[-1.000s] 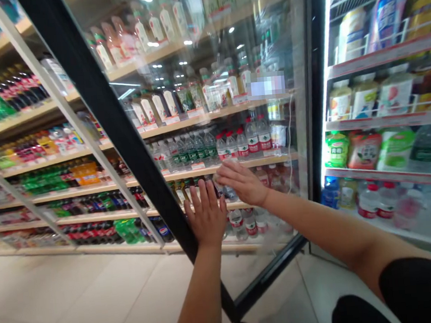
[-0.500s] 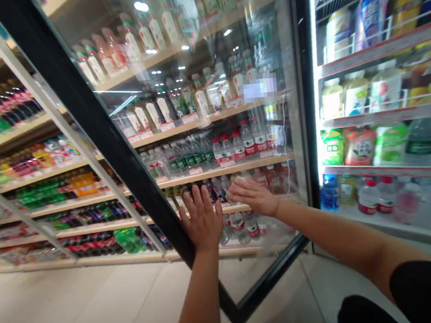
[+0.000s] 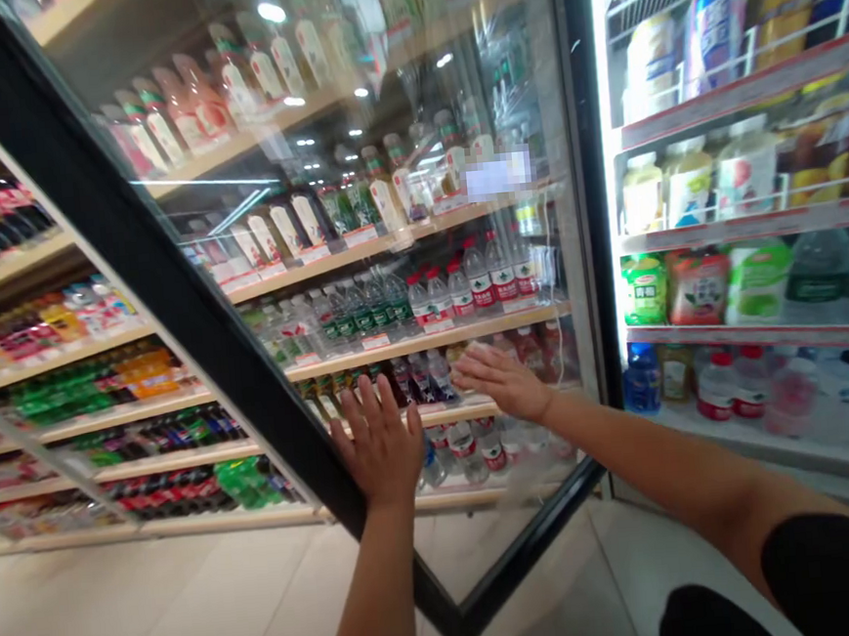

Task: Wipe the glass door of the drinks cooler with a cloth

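Observation:
A glass fridge door (image 3: pixel 444 571) with a black frame (image 3: pixel 171 269) swings out before me, standing ajar. Against the lower part of the frame and the glass beside it, my left hand (image 3: pixel 381 441) lies flat with its fingers stretched upward. My right hand (image 3: pixel 501 381) is further right, at the glass, palm toward it and fingers pointing left. Neither hand grips anything. Through the pane, rows of bottled drinks (image 3: pixel 480 272) show on wooden shelves. To the right, the lit fridge (image 3: pixel 756 331) is exposed.
Inside the fridge, several bottles (image 3: pixel 741 175) line the white wire-fronted shelves. On the left, wooden store shelves (image 3: pixel 124 337) carry soft drinks. Pale floor tiles (image 3: pixel 198 610) stretch below the door. My dark-clothed knee (image 3: pixel 705 619) is at the bottom right.
The door's outer edge has shifted left in view, with my left hand staying against it. My right hand keeps nearly the same place at the glass.

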### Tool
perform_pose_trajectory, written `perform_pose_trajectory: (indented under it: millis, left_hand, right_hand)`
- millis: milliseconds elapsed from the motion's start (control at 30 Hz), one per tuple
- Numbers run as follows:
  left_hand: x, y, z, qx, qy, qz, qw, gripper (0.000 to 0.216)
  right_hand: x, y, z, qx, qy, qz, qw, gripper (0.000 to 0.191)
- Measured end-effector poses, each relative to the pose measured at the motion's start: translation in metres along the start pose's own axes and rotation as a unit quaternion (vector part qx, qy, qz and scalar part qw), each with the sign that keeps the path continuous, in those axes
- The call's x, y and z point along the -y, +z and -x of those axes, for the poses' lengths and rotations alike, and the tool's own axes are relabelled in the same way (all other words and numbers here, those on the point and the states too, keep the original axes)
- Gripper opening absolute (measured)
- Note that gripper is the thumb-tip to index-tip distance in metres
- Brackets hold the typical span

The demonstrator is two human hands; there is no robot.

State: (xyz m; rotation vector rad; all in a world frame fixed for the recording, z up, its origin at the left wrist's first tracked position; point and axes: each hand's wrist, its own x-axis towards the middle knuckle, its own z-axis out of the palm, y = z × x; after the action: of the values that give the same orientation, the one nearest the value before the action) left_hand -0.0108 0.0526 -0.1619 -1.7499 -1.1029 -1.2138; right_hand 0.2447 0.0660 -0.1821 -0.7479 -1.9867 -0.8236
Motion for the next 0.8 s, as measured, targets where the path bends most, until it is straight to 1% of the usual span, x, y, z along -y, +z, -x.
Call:
perform_pose_trajectory:
  millis: [33,100,133,200,267,333,367,433,500,567,633,733,800]
  left_hand:
    - [0.000,0.001,0.000,0.000,0.000,0.000,1.000,0.075]
    - [0.000,0.001,0.000,0.003,-0.002,0.000,1.000,0.075]
    - [0.000,0.001,0.000,0.004,-0.003,0.001,1.000,0.075]
    - [0.000,0.000,-0.001,0.003,-0.002,0.001,1.000,0.076]
    - [-0.001,-0.001,-0.002,0.001,0.003,-0.005,1.000,0.077]
    - [-0.001,-0.001,-0.002,0.001,0.005,-0.009,1.000,0.077]
    - [-0.001,-0.001,-0.003,0.000,0.006,-0.010,1.000,0.077]
    - [-0.001,-0.001,-0.003,-0.003,0.008,-0.010,1.000,0.077]
    - [-0.001,-0.001,-0.004,-0.009,0.011,-0.013,1.000,0.078]
    - [0.000,-0.001,-0.004,-0.015,0.015,-0.023,1.000,0.078]
    - [0.000,-0.001,-0.004,-0.019,0.020,-0.034,0.999,0.078]
    - [0.000,-0.001,-0.003,-0.019,0.021,-0.035,0.999,0.078]
    - [-0.001,-0.001,-0.003,-0.016,0.014,-0.025,0.999,0.077]
  right_hand:
    - [-0.006,-0.003,-0.005,-0.014,0.014,0.001,1.000,0.053]
    - [-0.018,-0.008,-0.014,-0.061,0.057,0.002,0.996,0.054]
    - [-0.022,-0.009,-0.015,-0.084,0.075,0.002,0.994,0.054]
    - [-0.023,-0.007,-0.006,-0.110,0.097,0.004,0.989,0.055]
    - [-0.021,-0.003,0.012,-0.106,0.100,0.007,0.989,0.057]
    - [-0.024,-0.002,0.026,-0.078,0.099,0.009,0.992,0.059]
    - [-0.029,-0.005,0.028,-0.066,0.105,0.010,0.992,0.060]
    - [-0.045,-0.013,0.022,-0.067,0.144,0.013,0.987,0.060]
    - [-0.062,-0.022,0.011,-0.096,0.207,0.012,0.974,0.059]
    - [-0.071,-0.025,0.009,-0.125,0.257,0.004,0.958,0.058]
    - [-0.070,-0.020,0.022,-0.143,0.295,-0.005,0.945,0.058]
    - [-0.066,-0.010,0.051,-0.156,0.336,-0.014,0.929,0.061]
    - [-0.076,-0.010,0.062,-0.166,0.365,-0.016,0.916,0.061]
